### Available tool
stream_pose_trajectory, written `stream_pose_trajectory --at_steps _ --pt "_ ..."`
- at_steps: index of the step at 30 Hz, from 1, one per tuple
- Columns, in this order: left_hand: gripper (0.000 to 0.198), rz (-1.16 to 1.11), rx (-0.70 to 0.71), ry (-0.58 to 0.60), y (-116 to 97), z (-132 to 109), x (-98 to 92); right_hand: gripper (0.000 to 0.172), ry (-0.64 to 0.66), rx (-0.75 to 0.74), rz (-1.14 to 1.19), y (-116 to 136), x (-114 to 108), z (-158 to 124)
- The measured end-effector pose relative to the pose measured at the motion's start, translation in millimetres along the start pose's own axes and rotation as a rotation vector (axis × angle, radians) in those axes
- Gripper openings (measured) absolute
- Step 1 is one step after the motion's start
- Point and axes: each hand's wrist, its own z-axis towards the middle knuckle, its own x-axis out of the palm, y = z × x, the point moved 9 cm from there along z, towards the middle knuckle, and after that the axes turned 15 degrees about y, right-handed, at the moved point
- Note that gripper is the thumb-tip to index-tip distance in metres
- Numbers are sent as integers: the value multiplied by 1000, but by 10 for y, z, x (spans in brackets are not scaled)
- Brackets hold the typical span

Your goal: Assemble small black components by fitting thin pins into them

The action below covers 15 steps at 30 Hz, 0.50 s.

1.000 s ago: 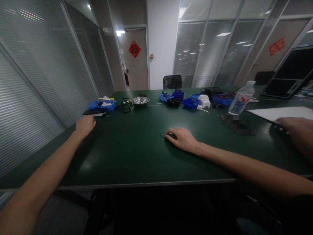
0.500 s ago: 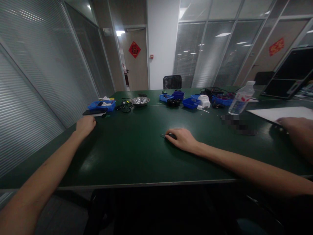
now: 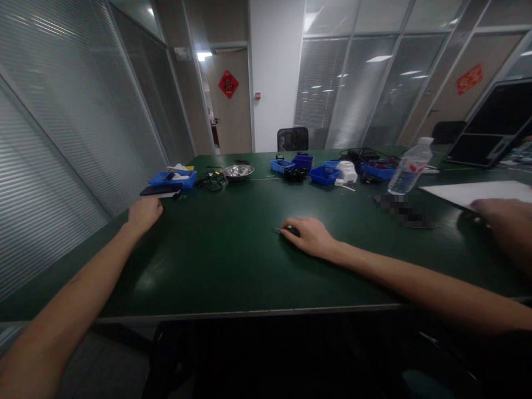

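My left hand rests on the left part of the green table, its fingers curled closed. Whatever it may hold is hidden. Just beyond it lies a black notebook-like item by a blue tray. Near the middle of the table, my right hand is curled with thumb and index finger forming a loop. A thin metallic piece pokes out to the left from those fingertips; its kind is too small to make out. A steel bowl with shiny contents stands farther back, between the hands.
Black cables lie left of the bowl. Several blue bins and a white object stand at the back. A plastic bottle stands right, near a blurred dark item. Another person's hand touches a white board.
Almost nothing differs. My left hand has shifted very slightly left, while my right hand stays in the same place.
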Motion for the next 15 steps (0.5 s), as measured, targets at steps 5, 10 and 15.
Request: stream_pose_trajectory --at_steps 5,10,15 --pt "31 -9 8 19 24 22 -6 31 -2 -1 -3 2 -8 0" --pt "30 -46 3 35 89 31 5 31 10 8 17 1 -10 -5" --pt "31 -99 1 33 173 50 2 32 4 5 16 -1 -2 -3"
